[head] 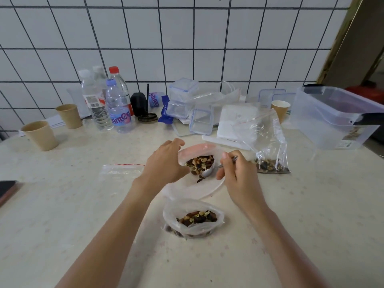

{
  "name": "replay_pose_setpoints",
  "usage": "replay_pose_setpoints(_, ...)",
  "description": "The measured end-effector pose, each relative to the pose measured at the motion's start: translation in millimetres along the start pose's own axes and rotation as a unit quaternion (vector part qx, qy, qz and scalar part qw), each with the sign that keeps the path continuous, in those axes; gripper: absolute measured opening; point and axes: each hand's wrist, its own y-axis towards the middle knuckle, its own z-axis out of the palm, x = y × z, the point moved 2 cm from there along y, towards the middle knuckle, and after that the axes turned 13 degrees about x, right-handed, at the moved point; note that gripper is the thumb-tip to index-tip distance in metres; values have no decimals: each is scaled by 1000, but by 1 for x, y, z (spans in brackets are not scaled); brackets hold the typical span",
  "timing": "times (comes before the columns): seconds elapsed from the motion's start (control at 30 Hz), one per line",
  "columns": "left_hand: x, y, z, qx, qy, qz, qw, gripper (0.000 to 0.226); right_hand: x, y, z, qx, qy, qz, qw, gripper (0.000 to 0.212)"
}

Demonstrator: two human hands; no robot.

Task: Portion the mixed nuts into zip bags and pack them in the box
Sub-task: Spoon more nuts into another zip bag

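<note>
My left hand (pixel 166 163) grips the left side of an open zip bag (pixel 195 148) that holds mixed nuts (pixel 199 163). My right hand (pixel 239 173) pinches the handle of a metal spoon (pixel 208 171), whose bowl sits at the bag's mouth over a clear plate (pixel 207 188). A second open bag of nuts (pixel 194 218) stands nearer to me. A third zip bag (pixel 268 146) with some nuts at its bottom stands to the right. An empty flat zip bag (pixel 122 169) lies at the left. The clear plastic box (pixel 336 119) sits at the far right.
Two paper cups (pixel 41 135) stand at the left and one (pixel 280 107) at the back right. Water bottles (pixel 118 104), small lidded containers (pixel 182 96) and white packets (pixel 234 121) crowd the back by the tiled wall. A dark phone (pixel 7 189) lies at the left edge.
</note>
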Motion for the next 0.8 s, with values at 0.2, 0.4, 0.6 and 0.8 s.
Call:
replay_pose_setpoints(0.2,-33,39,1,29,106,15,994,15,6,-3,-5,3,-48,3,999,33)
replay_pose_setpoints(0.4,-26,34,-6,-125,83,88,985,16,8,-3,-9,4,-111,28,993,36)
replay_pose_setpoints(0.6,-8,26,-3,-186,21,98,977,19,9,-3,-17,-48,-170,51,983,35)
replay_pose_setpoints(0.8,5,22,12,-92,11,1,996,34,1,-3,-12,-55,-38,69,995,36)
